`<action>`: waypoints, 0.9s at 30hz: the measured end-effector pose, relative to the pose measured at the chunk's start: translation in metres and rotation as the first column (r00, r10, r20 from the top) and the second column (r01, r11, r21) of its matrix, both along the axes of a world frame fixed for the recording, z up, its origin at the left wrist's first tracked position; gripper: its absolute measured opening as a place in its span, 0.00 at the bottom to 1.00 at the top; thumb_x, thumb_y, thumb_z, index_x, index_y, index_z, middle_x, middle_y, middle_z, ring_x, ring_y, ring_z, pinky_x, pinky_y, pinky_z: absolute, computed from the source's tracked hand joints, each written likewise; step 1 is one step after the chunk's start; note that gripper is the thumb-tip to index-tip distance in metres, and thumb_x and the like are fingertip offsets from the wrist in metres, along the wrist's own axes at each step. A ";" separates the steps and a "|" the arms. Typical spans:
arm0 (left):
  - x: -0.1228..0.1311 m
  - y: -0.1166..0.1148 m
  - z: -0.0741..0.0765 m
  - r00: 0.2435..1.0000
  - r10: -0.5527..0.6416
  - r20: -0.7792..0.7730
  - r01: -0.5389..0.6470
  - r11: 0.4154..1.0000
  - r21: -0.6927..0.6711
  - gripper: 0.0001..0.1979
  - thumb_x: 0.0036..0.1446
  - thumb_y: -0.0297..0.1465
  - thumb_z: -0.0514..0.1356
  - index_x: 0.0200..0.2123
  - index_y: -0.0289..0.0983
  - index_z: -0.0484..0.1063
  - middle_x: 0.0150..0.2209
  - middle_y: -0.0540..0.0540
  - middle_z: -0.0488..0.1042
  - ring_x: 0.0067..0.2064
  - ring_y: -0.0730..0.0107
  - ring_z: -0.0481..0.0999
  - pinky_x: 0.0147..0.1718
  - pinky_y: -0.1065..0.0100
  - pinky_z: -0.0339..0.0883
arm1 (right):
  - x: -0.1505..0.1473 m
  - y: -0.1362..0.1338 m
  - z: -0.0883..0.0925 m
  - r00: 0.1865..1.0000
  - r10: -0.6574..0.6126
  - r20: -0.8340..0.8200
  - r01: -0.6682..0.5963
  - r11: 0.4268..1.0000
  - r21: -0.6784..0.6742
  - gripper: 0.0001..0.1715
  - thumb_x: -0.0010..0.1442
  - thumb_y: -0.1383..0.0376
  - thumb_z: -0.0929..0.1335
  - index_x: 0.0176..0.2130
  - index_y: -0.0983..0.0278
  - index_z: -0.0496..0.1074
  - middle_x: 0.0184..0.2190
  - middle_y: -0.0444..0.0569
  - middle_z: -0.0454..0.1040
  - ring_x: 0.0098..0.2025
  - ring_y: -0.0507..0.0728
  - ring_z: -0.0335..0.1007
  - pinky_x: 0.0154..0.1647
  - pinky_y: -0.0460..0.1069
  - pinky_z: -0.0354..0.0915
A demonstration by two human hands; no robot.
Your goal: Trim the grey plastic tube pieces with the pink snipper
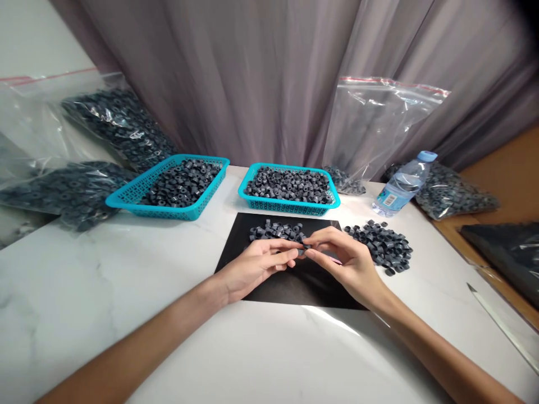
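Over a black mat, my left hand and my right hand meet with fingertips pinched together. Between them is a small dark grey plastic ring, partly hidden by the fingers, and both hands grip it. A thin pink sliver shows beneath my right palm; what it is I cannot make out. Just behind the hands, a small pile of grey rings lies on the mat. To the right of my right hand, a larger heap of grey rings rests on the white table.
Two turquoise baskets, one at left and one at centre, hold many rings. Clear bags of rings stand at left and right. A water bottle leans at the back right. A white pointed strip lies at far right.
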State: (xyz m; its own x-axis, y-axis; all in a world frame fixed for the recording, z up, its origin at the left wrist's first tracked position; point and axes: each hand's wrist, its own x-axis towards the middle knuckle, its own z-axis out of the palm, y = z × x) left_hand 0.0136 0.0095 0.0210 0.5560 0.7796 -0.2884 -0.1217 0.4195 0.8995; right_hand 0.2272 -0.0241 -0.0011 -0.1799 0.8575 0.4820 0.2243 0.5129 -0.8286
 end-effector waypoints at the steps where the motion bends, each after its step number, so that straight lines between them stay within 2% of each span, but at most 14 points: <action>1: 0.000 0.000 0.000 1.000 0.004 0.005 -0.004 1.000 -0.004 0.12 0.54 0.30 0.72 0.42 0.34 0.83 0.34 0.48 0.77 0.37 0.76 0.72 0.44 0.73 0.64 | 0.000 0.000 0.000 1.000 0.002 0.006 -0.002 1.000 0.004 0.09 0.65 0.63 0.71 0.47 0.59 0.78 0.44 0.51 0.76 0.44 0.56 0.75 0.45 0.51 0.75; 9: 0.001 0.001 0.002 0.999 0.014 0.046 -0.014 1.000 -0.005 0.10 0.55 0.26 0.70 0.42 0.34 0.84 0.31 0.49 0.75 0.35 0.78 0.69 0.40 0.74 0.62 | 0.001 0.000 0.002 0.997 -0.019 0.071 0.014 0.997 0.071 0.10 0.68 0.66 0.69 0.47 0.57 0.80 0.41 0.48 0.78 0.43 0.56 0.74 0.46 0.52 0.72; 12: 0.001 0.002 0.000 0.999 0.010 0.052 -0.009 1.000 -0.011 0.09 0.56 0.25 0.69 0.42 0.34 0.84 0.32 0.48 0.76 0.36 0.77 0.69 0.40 0.74 0.61 | 0.001 0.001 -0.001 0.997 -0.060 0.043 0.058 0.997 0.045 0.10 0.68 0.64 0.69 0.47 0.59 0.79 0.42 0.49 0.79 0.44 0.57 0.75 0.47 0.52 0.72; 16: 0.002 0.001 -0.002 0.998 -0.002 0.055 0.002 1.000 -0.016 0.08 0.58 0.27 0.68 0.41 0.33 0.84 0.36 0.45 0.78 0.37 0.76 0.70 0.43 0.72 0.62 | 0.000 0.000 -0.003 0.994 -0.105 0.022 0.106 0.994 -0.011 0.11 0.66 0.62 0.71 0.48 0.59 0.78 0.45 0.49 0.79 0.46 0.57 0.77 0.49 0.52 0.72; 20: 0.003 0.000 -0.001 0.998 -0.031 0.061 0.031 0.999 -0.010 0.08 0.60 0.29 0.67 0.41 0.33 0.84 0.42 0.42 0.80 0.41 0.73 0.71 0.50 0.69 0.63 | -0.002 0.000 -0.001 0.988 -0.141 0.059 0.140 0.990 0.019 0.12 0.66 0.62 0.71 0.50 0.58 0.76 0.43 0.47 0.79 0.44 0.55 0.78 0.48 0.50 0.73; 27: 0.004 -0.001 0.001 0.998 -0.033 0.059 0.034 0.999 -0.012 0.09 0.60 0.33 0.67 0.37 0.32 0.84 0.36 0.44 0.79 0.42 0.70 0.73 0.54 0.65 0.63 | -0.003 -0.002 -0.004 0.982 -0.106 0.154 0.088 0.989 0.117 0.12 0.69 0.65 0.67 0.51 0.60 0.74 0.42 0.49 0.77 0.41 0.54 0.77 0.45 0.50 0.73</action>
